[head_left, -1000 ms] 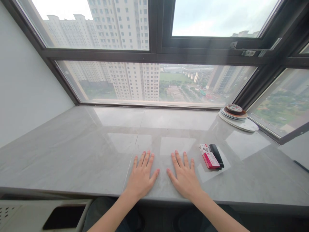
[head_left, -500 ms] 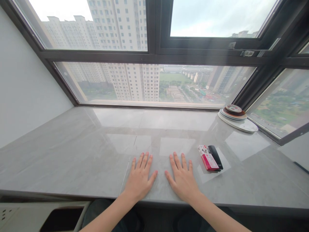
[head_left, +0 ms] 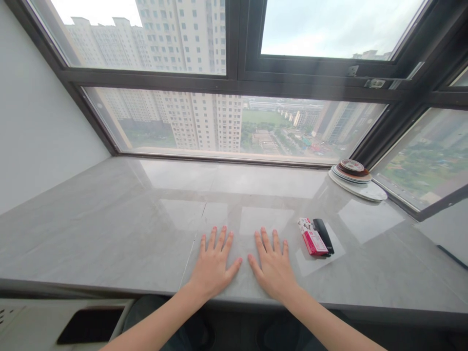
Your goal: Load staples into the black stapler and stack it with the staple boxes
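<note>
Both of my hands lie palm down near the front edge of a grey marble-look ledge (head_left: 109, 219). My left hand (head_left: 214, 263) has its fingers spread and holds nothing. Beside it, a small gap away, my right hand (head_left: 272, 263) is also flat with spread fingers and nothing in it. To the right of my right hand, a red and white box (head_left: 313, 239) lies on the ledge. A black stapler-like object (head_left: 323, 237) lies against the box's right side. Neither hand touches them.
A stack of plates or coasters (head_left: 353, 173) sits on a pale oval board (head_left: 375, 191) at the back right corner. Dark-framed windows (head_left: 234, 87) rise behind the ledge. A white wall (head_left: 44, 122) borders the left. Below the front edge is a pale unit (head_left: 32, 324) at lower left.
The view has tilted slightly. My left hand's fingers look a little more spread, and its thumb is slightly farther right. The box and black object have not moved on the ledge.
</note>
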A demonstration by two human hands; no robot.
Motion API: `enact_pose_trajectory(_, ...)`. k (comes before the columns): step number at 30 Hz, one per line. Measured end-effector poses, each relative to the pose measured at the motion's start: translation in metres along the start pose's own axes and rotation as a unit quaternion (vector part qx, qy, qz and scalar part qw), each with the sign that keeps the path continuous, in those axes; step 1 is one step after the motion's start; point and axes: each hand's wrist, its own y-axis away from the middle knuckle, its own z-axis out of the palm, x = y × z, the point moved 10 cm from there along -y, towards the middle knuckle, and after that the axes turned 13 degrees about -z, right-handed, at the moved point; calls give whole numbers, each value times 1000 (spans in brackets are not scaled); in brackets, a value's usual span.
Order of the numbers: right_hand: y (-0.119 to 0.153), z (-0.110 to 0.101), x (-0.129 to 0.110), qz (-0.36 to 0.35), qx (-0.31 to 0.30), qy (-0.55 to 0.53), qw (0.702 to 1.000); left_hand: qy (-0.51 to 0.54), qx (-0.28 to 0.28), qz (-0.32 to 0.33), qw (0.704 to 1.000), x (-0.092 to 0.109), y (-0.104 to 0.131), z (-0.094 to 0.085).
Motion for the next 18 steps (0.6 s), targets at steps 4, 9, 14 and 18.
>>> enact_pose_trajectory(4, 0, -1, 0, 0, 3, -9, 1000, 6, -5, 0, 1000, 2, 1, 1)
enact_pose_trajectory(9, 0, -2, -1, -1, 10, -16, 1000, 24, -12, -4, 1000, 3, 0, 2)
enact_pose_trajectory(14, 1, -3, -2, 0, 10, -17, 1000, 26, -20, -7, 999, 2, -1, 4)
enact_pose_trajectory(18, 3, -5, -2, -1, 9, -23, 1000, 25, -23, -9, 999, 2, -1, 5)
